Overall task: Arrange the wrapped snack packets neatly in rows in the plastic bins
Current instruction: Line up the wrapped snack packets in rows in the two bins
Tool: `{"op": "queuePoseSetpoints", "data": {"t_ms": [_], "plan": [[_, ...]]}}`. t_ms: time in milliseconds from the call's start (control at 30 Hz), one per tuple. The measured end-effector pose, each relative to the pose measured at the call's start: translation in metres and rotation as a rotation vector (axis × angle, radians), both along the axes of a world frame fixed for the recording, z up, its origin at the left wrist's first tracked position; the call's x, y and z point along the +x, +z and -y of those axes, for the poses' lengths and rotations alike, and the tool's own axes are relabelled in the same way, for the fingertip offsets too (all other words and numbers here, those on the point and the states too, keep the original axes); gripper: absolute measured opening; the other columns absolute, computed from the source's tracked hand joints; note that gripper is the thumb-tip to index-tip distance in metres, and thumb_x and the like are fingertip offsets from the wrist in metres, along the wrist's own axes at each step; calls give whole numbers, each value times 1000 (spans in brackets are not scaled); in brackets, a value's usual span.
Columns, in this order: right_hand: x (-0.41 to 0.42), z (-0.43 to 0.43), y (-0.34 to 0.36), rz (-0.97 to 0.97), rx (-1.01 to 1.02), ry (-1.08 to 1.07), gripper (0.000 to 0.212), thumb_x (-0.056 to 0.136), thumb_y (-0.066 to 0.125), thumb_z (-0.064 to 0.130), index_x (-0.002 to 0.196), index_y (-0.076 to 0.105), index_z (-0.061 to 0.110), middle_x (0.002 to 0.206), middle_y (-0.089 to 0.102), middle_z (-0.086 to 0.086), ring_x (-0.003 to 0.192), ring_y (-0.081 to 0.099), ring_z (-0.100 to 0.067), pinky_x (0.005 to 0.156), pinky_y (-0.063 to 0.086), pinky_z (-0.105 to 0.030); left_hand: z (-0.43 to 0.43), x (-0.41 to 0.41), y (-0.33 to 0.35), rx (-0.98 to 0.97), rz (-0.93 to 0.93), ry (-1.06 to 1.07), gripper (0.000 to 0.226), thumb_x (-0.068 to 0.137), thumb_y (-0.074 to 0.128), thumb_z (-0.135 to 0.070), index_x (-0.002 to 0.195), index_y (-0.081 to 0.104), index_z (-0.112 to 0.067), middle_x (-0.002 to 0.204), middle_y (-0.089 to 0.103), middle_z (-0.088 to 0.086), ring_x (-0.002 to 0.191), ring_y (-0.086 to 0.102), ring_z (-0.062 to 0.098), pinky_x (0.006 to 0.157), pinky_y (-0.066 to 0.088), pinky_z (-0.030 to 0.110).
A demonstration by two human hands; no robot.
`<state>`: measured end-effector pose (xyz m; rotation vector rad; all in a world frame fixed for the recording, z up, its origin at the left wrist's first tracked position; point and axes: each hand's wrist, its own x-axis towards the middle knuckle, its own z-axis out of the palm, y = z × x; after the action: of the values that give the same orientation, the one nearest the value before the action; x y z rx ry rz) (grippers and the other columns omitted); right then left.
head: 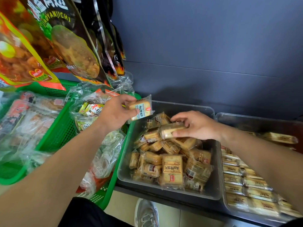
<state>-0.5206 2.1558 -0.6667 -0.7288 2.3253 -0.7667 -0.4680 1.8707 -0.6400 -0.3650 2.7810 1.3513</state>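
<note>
Left hand pinches blue-label packet, held in air. Right hand curled round tan packet atop loose pile. Grey bin below both grips holds the pile. Second bin right of right hand, neat packet rows inside. Green basket left of left hand.

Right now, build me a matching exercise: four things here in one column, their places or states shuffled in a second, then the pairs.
1. left hand
2. right hand
3. middle clear plastic bin
4. right-side clear plastic bin

A. holds neat rows of tan packets
B. holds a blue-labelled wrapped packet
C. holds a jumbled heap of packets
D. grips a clear-wrapped packet atop the heap

Pairs: 1-B, 2-D, 3-C, 4-A
</note>
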Motion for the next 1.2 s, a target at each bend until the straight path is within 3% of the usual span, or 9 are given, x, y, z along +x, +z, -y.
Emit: {"op": "queuePoseSetpoints", "data": {"t_ms": [67, 167, 333, 467, 533, 633, 700, 1000, 1200], "plan": [[-2, -5, 3, 78, -86, -55, 30, 97, 59, 48, 111, 72, 26, 96, 74, 9, 85, 68, -3, 78, 51, -27, 0, 0, 1, 6, 2, 8, 36, 87, 79, -19, 120, 66, -25, 100, 65, -14, 75, 62, 4, 52, 40, 6], [-3, -12, 9, 172, -149, -152, 45, 105, 42, 44, 90, 75, 17, 73, 72, 7, 68, 65, -6, 69, 47, -23, -2, -3, 1, -1, 4, 9, 35, 88, 79, -19, 121, 66, -25, 97, 64, -15, 71, 61, 6, 48, 38, 7], [-2, -18, 9, 184, -130, -157, 54, 100, 38, 56, 90, 75, 19, 76, 75, 9, 70, 69, -11, 69, 48, -18, -14, -6, 3, -14, -5, -36, 36, 87, 79, -19, 120, 67, -22, 101, 66, -9, 78, 61, 7, 66, 45, 17], [-4, -23, 8, 146, -158, -176, 47, 86, 53, 66, 99, 72, 26, 88, 75, 10, 86, 71, -11, 78, 53, -27, -20, -8, 5, -62, 11, -65, 35, 86, 80, -25, 118, 68, -28, 105, 66, -9, 90, 66, 17, 85, 53, 31], [0, -26, 7, 11, -126, -213, 40, 84, 69, 61, 112, 66, 33, 101, 70, 13, 97, 67, -8, 85, 53, -31, -23, -7, 8, -57, 16, -60, 33, 87, 79, -27, 118, 67, -29, 102, 65, -11, 91, 66, 16, 83, 52, 29], [15, -29, 17, -57, 28, -89, 72, 80, 81, 46, 143, 49, 33, 130, 53, 13, 120, 51, -9, 103, 43, -33, -31, -7, 14, -6, 34, -61, 35, 88, 78, -28, 121, 65, -26, 101, 65, -7, 92, 65, 15, 81, 50, 28], [26, -36, 27, -73, 79, -47, 76, 81, 80, 46, 147, 46, 32, 137, 45, 13, 125, 42, -8, 105, 36, -32, -45, -7, 19, 52, 60, -109, 40, 87, 79, -25, 124, 64, -21, 104, 66, 0, 94, 66, 18, 85, 54, 33], [63, -183, 70, -135, 48, -585, 23, 94, 69, 34, 115, 68, 23, 92, 67, 14, 79, 60, 2, 72, 44, -14, -203, 3, 46, 205, 90, -531, 52, 77, 76, -6, 122, 62, -27, 106, 70, 1, 88, 73, 21, 83, 56, 38], [98, -293, 61, -36, 246, -796, 12, 95, 66, 31, 101, 73, 23, 109, 71, 0, 105, 64, -19, 96, 50, -37, -304, -9, 14, -42, 89, -687, 38, 79, 83, -17, 112, 67, -26, 103, 71, -6, 89, 67, 13, 83, 53, 29]]}}
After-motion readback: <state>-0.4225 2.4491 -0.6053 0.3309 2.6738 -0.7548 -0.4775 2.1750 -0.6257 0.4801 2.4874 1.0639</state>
